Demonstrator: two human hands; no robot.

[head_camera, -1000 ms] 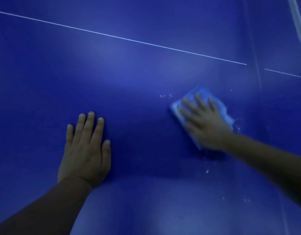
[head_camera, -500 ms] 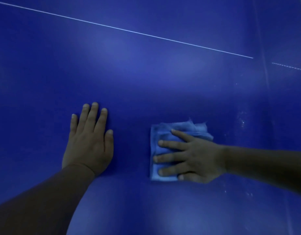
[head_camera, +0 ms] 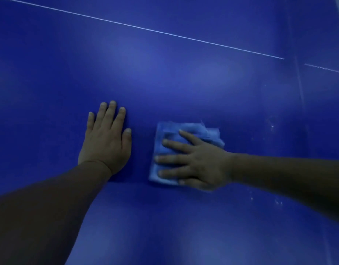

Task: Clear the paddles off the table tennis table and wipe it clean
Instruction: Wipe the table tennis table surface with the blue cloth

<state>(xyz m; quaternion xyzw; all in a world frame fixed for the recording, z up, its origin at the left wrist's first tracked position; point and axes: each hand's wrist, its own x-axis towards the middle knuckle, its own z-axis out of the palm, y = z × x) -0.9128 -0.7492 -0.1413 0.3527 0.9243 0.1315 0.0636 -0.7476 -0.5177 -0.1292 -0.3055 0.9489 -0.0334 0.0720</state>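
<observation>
Nearest: both forearms come in from the near side, over bare blue counter [head_camera: 165,236] with soft glare patches. No paddles in view; judged cleared, though only part of the counter shows.

Left hand [head_camera: 107,142]: flat on the counter, palm down, fingers straight and together, pointing away from the person. Holds nothing. Reads as a brace.

Right hand [head_camera: 195,161]: flat on top of the blue cloth [head_camera: 191,131], fingers spread and straight, pointing toward the left hand. Pressing, not pinching; no curl round the fabric.

Cloth: folded into a rough rectangle, long axis running near-to-far, frayed far edge sticking out beyond the fingers. Lies directly under the right hand, just beside the left hand, a narrow strip of counter between them. Right hand alone is on it.

To the right of the cloth: pale specks [head_camera: 272,127] scattered on the counter, more nearer in under the right forearm. Judged not yet wiped; they lie on the wrist side of the wiping hand, so the next pass likely wants to run back rightward.

Far: thin white line [head_camera: 145,29] crossing the counter, slanting down to the right, broken at a dark seam [head_camera: 300,88] running near-to-far.
</observation>
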